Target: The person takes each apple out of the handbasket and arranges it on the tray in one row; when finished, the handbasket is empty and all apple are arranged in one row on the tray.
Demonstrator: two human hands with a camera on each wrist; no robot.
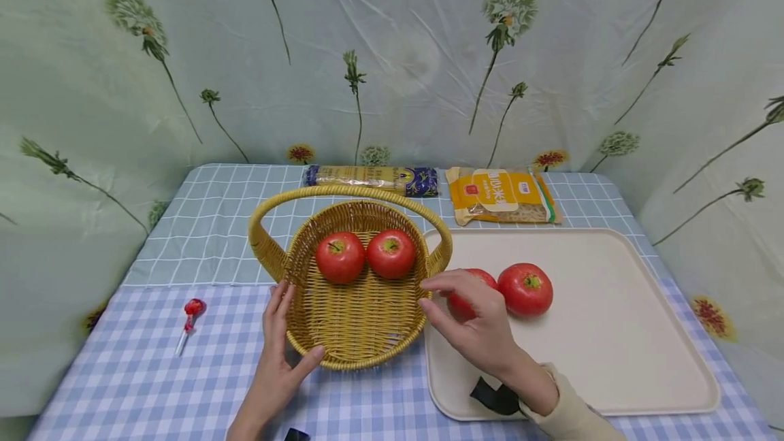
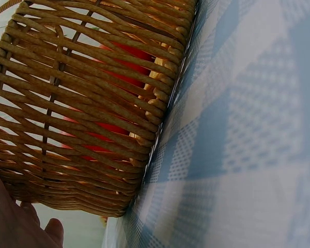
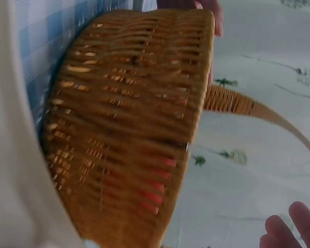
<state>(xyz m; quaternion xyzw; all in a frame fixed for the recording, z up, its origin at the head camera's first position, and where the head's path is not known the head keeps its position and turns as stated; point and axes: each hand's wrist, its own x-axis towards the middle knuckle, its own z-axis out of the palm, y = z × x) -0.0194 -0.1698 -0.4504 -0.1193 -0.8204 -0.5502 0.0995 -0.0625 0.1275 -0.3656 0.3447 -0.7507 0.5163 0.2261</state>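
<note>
A yellow wicker basket (image 1: 355,329) with an arched handle stands on the table, two red apples (image 1: 340,258) lying side by side inside it. My left hand (image 1: 275,359) rests against the basket's left side, thumb spread toward the front rim. In the left wrist view, red shows through the weave. My right hand (image 1: 478,322) hovers beside the basket's right rim, fingers loosely bent, nothing held. Partly hidden behind it is one apple (image 1: 461,306) on the beige tray (image 1: 612,332); another apple (image 1: 527,290) sits next to that one. The right wrist view shows the fingertips apart from the basket.
A red lollipop (image 1: 191,315) lies on the checked cloth at the left. Behind the basket are a long noodle-like packet (image 1: 373,179) and an orange-yellow bag (image 1: 502,196) of grain-like food. A floral curtain (image 1: 404,87) hangs at the back.
</note>
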